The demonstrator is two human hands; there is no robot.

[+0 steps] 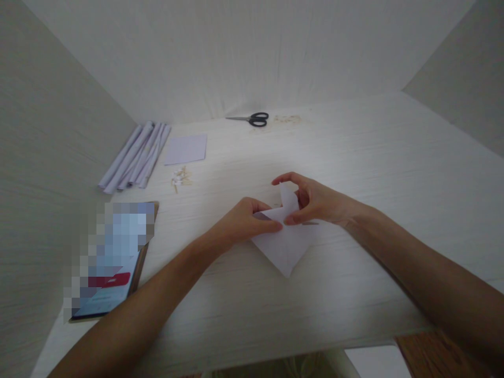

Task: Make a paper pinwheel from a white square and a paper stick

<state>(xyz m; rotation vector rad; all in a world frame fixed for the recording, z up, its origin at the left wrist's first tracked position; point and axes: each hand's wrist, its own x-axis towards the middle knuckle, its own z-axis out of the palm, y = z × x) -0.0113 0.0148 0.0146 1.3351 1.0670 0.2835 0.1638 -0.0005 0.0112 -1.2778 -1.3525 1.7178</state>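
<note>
Setting: pale walls close in on three sides of a light wood-grain desk (374, 157), seen from above and in front.
Folded paper: a white sheet (284, 247) lies near the middle of the desk, a little toward the front edge, folded so that one corner points at the front edge; a small flap stands up at its top.
Left hand: the left hand (244, 223) rests on the left upper edge of the folded paper, fingers curled, thumb and fingertips pressing the paper down against the desk.
Right hand: the right hand (315, 202) is closed in a pinch on the upright flap, thumb below and forefinger arched over it; the two hands nearly touch at the fold.
Paper rolls: a bundle of rolled white paper tubes (136, 156) lies slantwise near the back left corner.
Flat sheet: a small pale square of paper (186, 149) lies just right of the rolls.
Scraps: a little heap of tan bits (180, 177) sits in front of that square, apart from it.
Scissors: black-handled scissors (252, 119) lie at the back edge, blades pointing left, with faint tan crumbs (287, 119) just to their right.
Phone: a lit screen (112, 262), blurred out, lies at the front left edge, beside the left forearm.
</note>
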